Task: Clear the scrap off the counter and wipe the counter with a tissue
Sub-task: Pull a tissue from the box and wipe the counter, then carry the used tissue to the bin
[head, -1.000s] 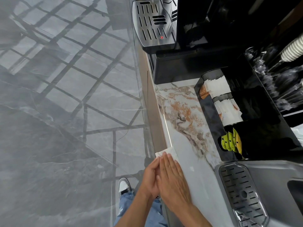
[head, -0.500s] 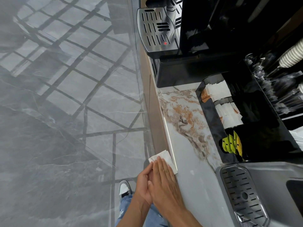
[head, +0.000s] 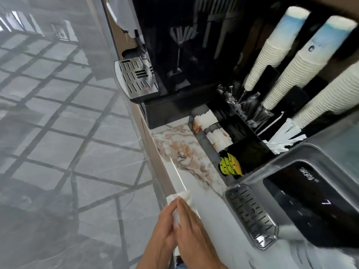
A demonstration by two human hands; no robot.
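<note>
Head view, looking down along a marble surface [head: 211,208] whose near-left edge drops to a grey tiled floor [head: 58,133]. A white tissue [head: 179,198] lies at that edge, partly overhanging it, near the bottom of the frame. The right hand [head: 192,228] lies flat on the tissue, fingers [head: 184,208] extended and held together, pressing rather than pinching. The left hand [head: 165,228] sits just beside it on the left, off the edge of the surface, fingers extended alongside and touching the tissue's folded side; whether they grip it cannot be told. No loose scrap can be made out on the surface; the frame is motion-blurred.

To the right of the hands stands a grey machine with a slotted drip tray [head: 250,214]. Beyond it, a black organiser [head: 206,140] holds white sachets [head: 206,118] in its far compartments and yellow-green packets [head: 230,165] in the nearest. At far right lean stacks of paper cups [head: 291,70]. A black coffee machine [head: 174,55] with its own metal drip tray [head: 136,80] closes the far end.
</note>
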